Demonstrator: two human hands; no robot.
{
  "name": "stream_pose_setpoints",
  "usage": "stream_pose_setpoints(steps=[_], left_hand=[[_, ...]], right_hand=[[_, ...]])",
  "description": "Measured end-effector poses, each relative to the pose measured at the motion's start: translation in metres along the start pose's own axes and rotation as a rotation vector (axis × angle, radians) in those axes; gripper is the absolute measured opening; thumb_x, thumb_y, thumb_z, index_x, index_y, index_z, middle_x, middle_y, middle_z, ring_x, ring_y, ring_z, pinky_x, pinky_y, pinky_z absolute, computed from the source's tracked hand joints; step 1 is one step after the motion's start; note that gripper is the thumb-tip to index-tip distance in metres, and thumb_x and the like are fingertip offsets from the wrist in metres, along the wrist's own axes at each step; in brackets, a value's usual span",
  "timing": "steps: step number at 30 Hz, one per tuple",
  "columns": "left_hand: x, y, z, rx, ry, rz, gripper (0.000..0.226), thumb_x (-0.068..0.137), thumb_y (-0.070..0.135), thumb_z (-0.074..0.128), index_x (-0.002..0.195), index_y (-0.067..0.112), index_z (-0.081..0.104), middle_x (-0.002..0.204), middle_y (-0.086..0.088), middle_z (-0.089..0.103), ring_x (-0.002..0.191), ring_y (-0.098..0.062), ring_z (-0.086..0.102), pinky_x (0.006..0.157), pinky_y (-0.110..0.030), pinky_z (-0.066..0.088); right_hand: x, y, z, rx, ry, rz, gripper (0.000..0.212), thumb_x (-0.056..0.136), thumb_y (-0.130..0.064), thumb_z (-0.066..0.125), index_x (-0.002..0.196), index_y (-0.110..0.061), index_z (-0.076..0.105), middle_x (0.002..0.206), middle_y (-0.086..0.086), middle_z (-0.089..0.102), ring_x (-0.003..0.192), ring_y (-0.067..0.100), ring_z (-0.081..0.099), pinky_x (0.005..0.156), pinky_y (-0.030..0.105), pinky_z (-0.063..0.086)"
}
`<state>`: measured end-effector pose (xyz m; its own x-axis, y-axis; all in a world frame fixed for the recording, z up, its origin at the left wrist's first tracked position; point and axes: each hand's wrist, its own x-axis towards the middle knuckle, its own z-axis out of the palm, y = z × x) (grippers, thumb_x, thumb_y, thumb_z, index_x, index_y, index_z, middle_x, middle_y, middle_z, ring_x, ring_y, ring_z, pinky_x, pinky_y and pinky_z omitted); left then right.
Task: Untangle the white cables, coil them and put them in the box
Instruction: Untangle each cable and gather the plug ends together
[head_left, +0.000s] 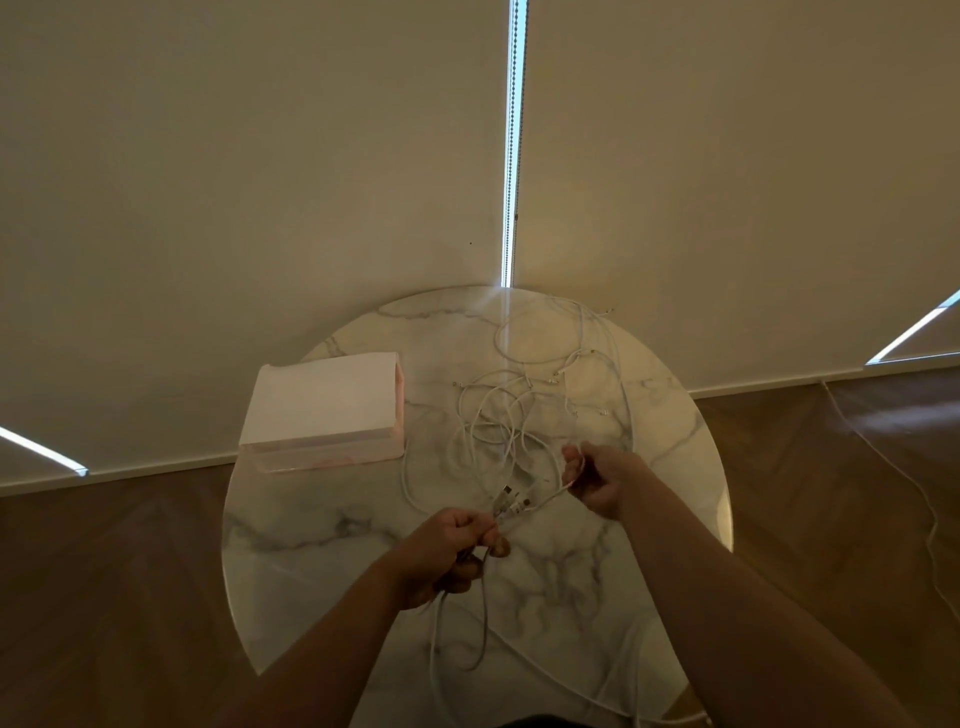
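Note:
Several white cables (498, 415) lie tangled across the far right half of a round marble table (322, 525). My left hand (447, 556) grips a bundle of cable ends, with the plugs sticking out past its fingers and loops hanging down toward the near edge. My right hand (597, 483) pinches a white strand that runs back to the left hand. A pale box (322, 410) sits on the far left of the table, its open side facing right.
Closed window blinds (260, 182) hang just behind the table. A thin white cord (904, 488) trails over the wooden floor (104, 597) on the right. Cable loops (613, 675) also lie on the near part of the table.

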<state>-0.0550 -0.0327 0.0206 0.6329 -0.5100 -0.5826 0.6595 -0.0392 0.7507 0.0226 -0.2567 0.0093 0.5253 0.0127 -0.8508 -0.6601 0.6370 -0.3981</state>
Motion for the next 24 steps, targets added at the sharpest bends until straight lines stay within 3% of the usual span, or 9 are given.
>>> stream_pose_setpoints(steps=[5,9,11,16,19,24], left_hand=[[0.0,0.004,0.002,-0.084,0.087,0.055,0.033,0.105,0.02,0.035,0.075,0.013,0.047,0.082,-0.004,0.061,0.042,-0.006,0.017,0.04,-0.017,0.019],[0.008,0.012,0.006,-0.209,0.187,0.134,0.032,0.106,0.024,0.032,0.081,0.012,0.048,0.069,-0.002,0.052,0.043,-0.007,0.02,0.04,-0.019,0.018],[0.012,0.012,0.01,-0.163,0.238,0.139,0.032,0.106,0.027,0.031,0.084,0.013,0.05,0.063,-0.001,0.05,0.045,-0.009,0.023,0.042,-0.022,0.017],[0.013,0.006,0.019,0.032,0.243,0.104,0.036,0.105,0.029,0.037,0.079,0.013,0.056,0.055,0.001,0.041,0.045,-0.01,0.028,0.047,-0.027,0.016],[0.012,0.004,0.021,0.01,0.222,0.104,0.038,0.105,0.03,0.038,0.075,0.014,0.054,0.054,0.002,0.034,0.045,-0.011,0.024,0.05,-0.03,0.013],[0.011,0.003,0.022,-0.006,0.222,0.118,0.038,0.104,0.028,0.041,0.069,0.014,0.049,0.053,0.002,0.031,0.046,-0.011,0.021,0.047,-0.028,0.015]], right_hand=[[-0.04,-0.035,0.024,-0.291,-0.347,-0.365,0.022,0.102,-0.012,0.045,0.101,-0.001,0.063,0.062,0.004,0.049,0.041,0.013,0.035,0.042,0.025,0.036],[-0.043,-0.037,0.029,-0.571,-0.225,-0.455,0.023,0.104,-0.015,0.045,0.108,-0.004,0.064,0.058,0.006,0.046,0.038,0.013,0.033,0.042,0.025,0.04],[-0.041,-0.029,0.03,-0.658,-0.191,-0.441,0.023,0.104,-0.014,0.044,0.106,-0.005,0.065,0.059,0.007,0.049,0.038,0.014,0.036,0.043,0.027,0.042],[-0.042,-0.027,0.039,-0.598,-0.113,-0.414,0.021,0.097,-0.001,0.044,0.093,0.001,0.064,0.064,0.01,0.055,0.044,0.015,0.046,0.047,0.028,0.045],[-0.041,-0.035,0.042,-0.428,-0.122,-0.361,0.018,0.092,0.001,0.042,0.089,0.003,0.061,0.065,0.009,0.051,0.041,0.012,0.039,0.039,0.022,0.034],[-0.032,-0.032,0.035,-0.614,-0.078,-0.381,0.025,0.103,-0.017,0.044,0.105,-0.001,0.063,0.057,0.005,0.042,0.038,0.01,0.026,0.036,0.019,0.021]])
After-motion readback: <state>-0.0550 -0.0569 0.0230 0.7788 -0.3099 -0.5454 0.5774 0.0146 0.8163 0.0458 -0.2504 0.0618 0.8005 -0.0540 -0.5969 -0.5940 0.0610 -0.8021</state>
